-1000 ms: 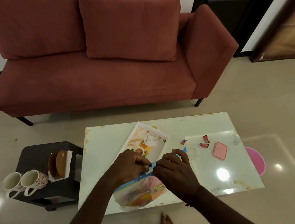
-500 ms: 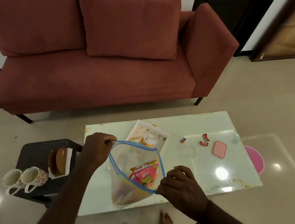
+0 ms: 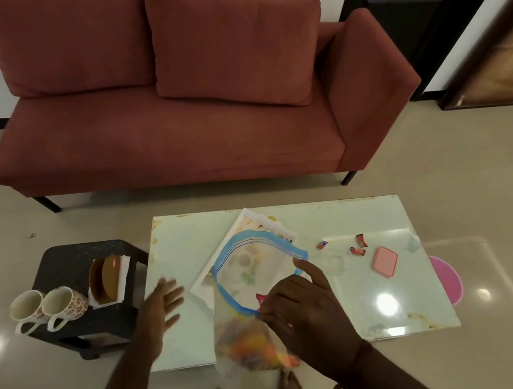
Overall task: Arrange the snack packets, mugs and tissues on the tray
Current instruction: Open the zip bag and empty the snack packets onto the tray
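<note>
Two hands are over the near edge of the table [image 3: 188,239]. The bag [image 3: 256,282], clear with a blue zip rim, is held at its near right rim by the right hand [image 3: 305,311], fingers pinched on the plastic. The left hand [image 3: 164,303] is off the bag, fingers spread and empty, to the bag's left above the table.

Bag mouth is gaping and faces far; its long axis runs near to far, with the packets [image 3: 257,347] bunched in the near, lower end hanging past the table edge. The tray [image 3: 252,218] lies just beyond and partly under the mouth, so the packets sit nearer than the tray. The right hand is the nearer hand to them; judged next step: reach in through the mouth.

The mugs [image 3: 46,307] and tissues [image 3: 110,283] stand on the stool [image 3: 69,263], well left of the tray, not yet moved.

Against half a second ago: the left hand, then gripping the far left rim, has let go; the bag has sagged lower and tipped toward the tray.
</note>
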Demonstrator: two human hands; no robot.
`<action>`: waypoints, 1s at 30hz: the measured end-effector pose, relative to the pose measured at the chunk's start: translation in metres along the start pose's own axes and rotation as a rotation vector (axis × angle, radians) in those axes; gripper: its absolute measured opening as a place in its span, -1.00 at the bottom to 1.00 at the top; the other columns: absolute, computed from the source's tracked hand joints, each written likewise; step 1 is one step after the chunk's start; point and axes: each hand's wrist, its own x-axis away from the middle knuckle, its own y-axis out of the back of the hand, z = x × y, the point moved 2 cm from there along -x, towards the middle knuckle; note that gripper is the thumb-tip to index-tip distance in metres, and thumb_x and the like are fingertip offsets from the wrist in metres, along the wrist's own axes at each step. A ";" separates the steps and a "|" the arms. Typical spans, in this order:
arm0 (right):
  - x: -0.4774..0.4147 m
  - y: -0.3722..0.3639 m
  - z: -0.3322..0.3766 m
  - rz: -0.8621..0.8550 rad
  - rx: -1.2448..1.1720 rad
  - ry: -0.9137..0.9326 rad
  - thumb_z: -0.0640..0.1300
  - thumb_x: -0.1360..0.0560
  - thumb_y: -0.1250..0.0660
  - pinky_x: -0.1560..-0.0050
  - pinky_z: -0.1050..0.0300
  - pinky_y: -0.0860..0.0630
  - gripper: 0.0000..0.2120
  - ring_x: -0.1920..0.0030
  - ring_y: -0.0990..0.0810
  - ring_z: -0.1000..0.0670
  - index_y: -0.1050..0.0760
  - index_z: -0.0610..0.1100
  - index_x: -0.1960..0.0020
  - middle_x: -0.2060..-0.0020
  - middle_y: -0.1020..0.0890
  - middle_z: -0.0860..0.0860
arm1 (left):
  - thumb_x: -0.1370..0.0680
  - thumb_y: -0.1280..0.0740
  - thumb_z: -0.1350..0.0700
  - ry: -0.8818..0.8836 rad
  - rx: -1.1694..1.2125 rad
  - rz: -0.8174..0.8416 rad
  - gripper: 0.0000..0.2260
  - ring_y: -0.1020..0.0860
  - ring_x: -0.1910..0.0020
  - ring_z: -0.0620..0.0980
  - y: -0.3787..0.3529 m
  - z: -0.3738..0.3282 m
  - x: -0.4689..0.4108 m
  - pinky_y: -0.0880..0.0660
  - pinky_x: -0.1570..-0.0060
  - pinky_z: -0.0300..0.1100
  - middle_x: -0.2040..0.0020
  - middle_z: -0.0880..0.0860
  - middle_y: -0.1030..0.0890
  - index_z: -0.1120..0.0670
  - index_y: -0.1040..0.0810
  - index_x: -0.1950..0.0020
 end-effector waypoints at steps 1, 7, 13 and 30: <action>-0.004 0.005 0.003 0.007 0.009 -0.023 -0.08 -0.52 -0.40 -0.40 -0.05 -0.33 -0.84 0.22 -0.58 0.06 -0.56 0.00 0.24 0.29 -0.59 0.11 | -0.60 -0.08 -0.26 0.094 0.058 0.010 -0.55 -0.55 -0.15 0.03 0.000 0.030 0.000 -0.39 -0.19 0.08 -0.27 0.07 -0.59 -0.02 -0.52 -0.27; -0.031 0.041 0.025 0.053 -0.009 -0.135 -0.05 -0.45 -0.45 -0.23 0.04 -0.43 -0.87 0.25 -0.59 0.05 -0.56 0.01 0.25 0.31 -0.60 0.12 | -0.42 -0.03 -0.50 0.432 0.450 0.180 -0.27 -0.47 -0.29 0.12 -0.045 0.130 0.024 -0.15 -0.36 0.16 -0.27 0.10 -0.57 -0.03 -0.48 -0.33; -0.048 0.061 0.050 0.088 -0.219 -0.285 -0.06 -0.42 -0.45 0.30 0.04 -0.55 -0.90 0.27 -0.58 0.05 -0.58 -0.05 0.24 0.29 -0.61 0.08 | -0.40 -0.23 -0.48 0.267 0.806 0.211 -0.26 -0.44 -0.38 0.21 -0.086 0.101 0.029 -0.18 -0.44 0.24 -0.33 0.14 -0.55 0.00 -0.50 -0.37; -0.090 0.057 0.015 0.409 -0.707 -0.830 -0.38 -0.54 -0.20 0.01 0.30 -0.51 -0.76 0.00 -0.66 0.08 -0.53 -0.10 -0.03 0.01 -0.69 0.05 | -0.40 -0.14 -0.51 0.089 0.926 0.422 -0.26 -0.57 -0.22 0.24 -0.109 0.045 0.007 -0.53 -0.09 0.19 -0.25 0.18 -0.60 -0.01 -0.59 -0.29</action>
